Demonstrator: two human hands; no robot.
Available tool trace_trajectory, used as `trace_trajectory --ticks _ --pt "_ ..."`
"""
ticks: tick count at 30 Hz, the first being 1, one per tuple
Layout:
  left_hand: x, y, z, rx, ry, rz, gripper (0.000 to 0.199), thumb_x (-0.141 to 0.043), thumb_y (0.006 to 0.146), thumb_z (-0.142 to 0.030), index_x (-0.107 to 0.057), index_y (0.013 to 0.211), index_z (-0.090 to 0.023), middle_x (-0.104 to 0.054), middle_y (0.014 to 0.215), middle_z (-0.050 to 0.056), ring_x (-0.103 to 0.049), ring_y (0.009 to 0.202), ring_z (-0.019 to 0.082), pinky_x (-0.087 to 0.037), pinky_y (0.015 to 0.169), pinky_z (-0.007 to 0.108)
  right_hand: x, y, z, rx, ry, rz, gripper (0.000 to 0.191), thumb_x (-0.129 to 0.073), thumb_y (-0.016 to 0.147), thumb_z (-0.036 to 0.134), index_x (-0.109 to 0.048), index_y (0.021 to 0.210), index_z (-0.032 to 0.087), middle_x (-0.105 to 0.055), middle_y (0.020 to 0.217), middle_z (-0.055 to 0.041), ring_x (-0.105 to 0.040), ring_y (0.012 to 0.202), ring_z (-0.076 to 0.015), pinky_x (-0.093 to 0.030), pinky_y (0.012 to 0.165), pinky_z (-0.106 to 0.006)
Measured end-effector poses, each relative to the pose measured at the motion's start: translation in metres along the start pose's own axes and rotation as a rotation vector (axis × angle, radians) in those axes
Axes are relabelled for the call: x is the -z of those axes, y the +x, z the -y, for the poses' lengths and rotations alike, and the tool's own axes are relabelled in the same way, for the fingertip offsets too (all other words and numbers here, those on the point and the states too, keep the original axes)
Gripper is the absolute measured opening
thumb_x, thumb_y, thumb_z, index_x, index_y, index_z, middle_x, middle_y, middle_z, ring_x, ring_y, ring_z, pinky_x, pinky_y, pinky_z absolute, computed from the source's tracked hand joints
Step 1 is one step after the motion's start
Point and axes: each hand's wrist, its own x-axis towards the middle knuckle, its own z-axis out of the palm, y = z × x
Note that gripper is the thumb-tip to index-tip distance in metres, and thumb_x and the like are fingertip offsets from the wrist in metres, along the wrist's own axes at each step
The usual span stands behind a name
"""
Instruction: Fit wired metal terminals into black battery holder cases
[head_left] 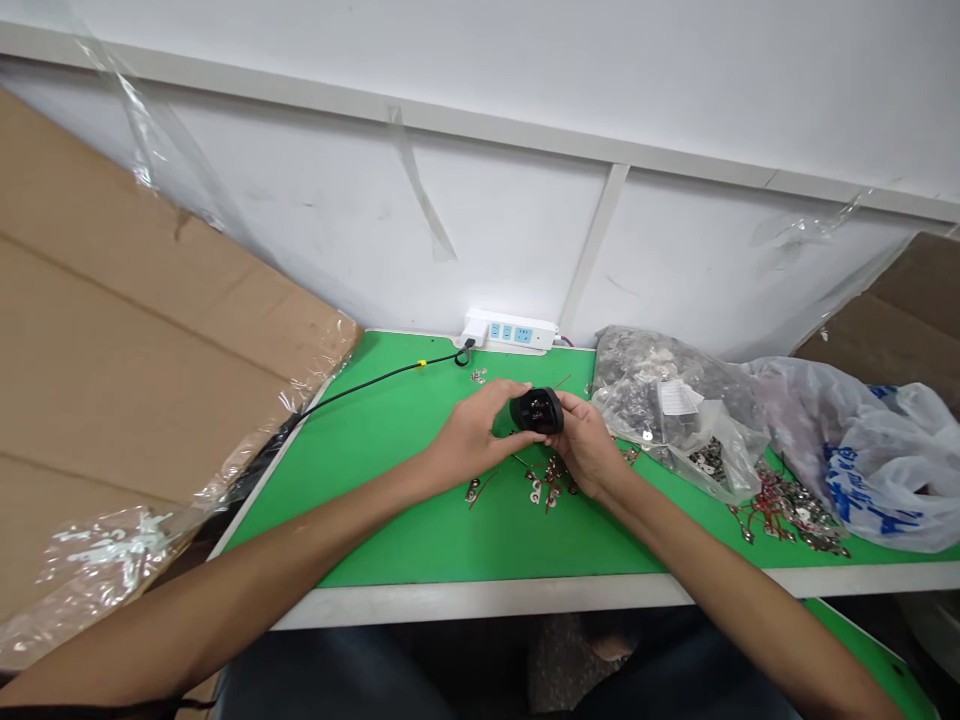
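Between both hands, just above the green tabletop [405, 530], is a small black plastic housing [538, 411] with its hollow side facing me. Small metal bits show inside it, too small to name. My left hand [484, 430] grips its left side, thumb below and fingers above. On the other side, my right hand [589, 440] pinches the right edge, and its fingertips are partly hidden behind the housing. Beneath the hands lie several small metal pieces with red wires [551, 485]. Another wired piece [474, 490] rests a little to the left.
A white power strip [517, 332] with a plugged-in adapter and black cable [375, 380] stands against the wall. To the right are a clear bag of metal parts [660, 390], a wired-parts pile [799, 510] and a white plastic bag [885, 460]. Cardboard [150, 320] leans at left.
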Motion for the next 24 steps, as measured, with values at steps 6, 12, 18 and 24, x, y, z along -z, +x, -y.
trace_trajectory --ticks 6,12,18,24 --pt "0.001 -0.001 0.000 -0.024 0.027 0.029 0.054 -0.078 0.096 -0.048 -0.058 0.139 -0.023 -0.074 0.132 0.011 -0.074 0.122 0.029 -0.062 0.103 0.046 0.003 -0.001 0.002 -0.098 0.025 0.044 0.038 -0.099 0.067 0.039 -0.076 0.089 0.019 -0.067 0.083 0.0017 -0.054 0.065 -0.0082 -0.045 0.051 -0.016" --pt "0.002 -0.003 0.004 -0.073 0.086 0.044 0.054 -0.077 0.098 -0.041 -0.054 0.144 -0.024 -0.073 0.140 0.012 -0.072 0.129 0.029 -0.062 0.107 0.048 0.002 -0.004 0.006 -0.196 0.096 0.052 0.038 -0.098 0.067 0.037 -0.074 0.092 0.022 -0.069 0.087 0.0021 -0.058 0.069 -0.0094 -0.049 0.051 -0.016" --pt "0.007 0.000 0.006 -0.194 0.131 0.037 0.056 -0.074 0.099 -0.046 -0.054 0.145 -0.022 -0.074 0.138 0.015 -0.073 0.128 0.031 -0.064 0.105 0.050 0.007 -0.002 0.014 -0.170 0.014 0.119 0.038 -0.098 0.071 0.040 -0.074 0.092 0.021 -0.067 0.088 0.0017 -0.057 0.068 -0.0088 -0.049 0.051 -0.017" --pt "0.011 0.004 0.004 -0.207 0.101 0.055 0.058 -0.075 0.099 -0.046 -0.053 0.148 -0.023 -0.072 0.141 0.015 -0.072 0.131 0.030 -0.064 0.106 0.051 0.009 -0.002 0.022 -0.149 -0.015 0.196 0.043 -0.099 0.070 0.048 -0.073 0.090 0.020 -0.064 0.081 0.0039 -0.055 0.064 -0.0083 -0.049 0.053 -0.020"
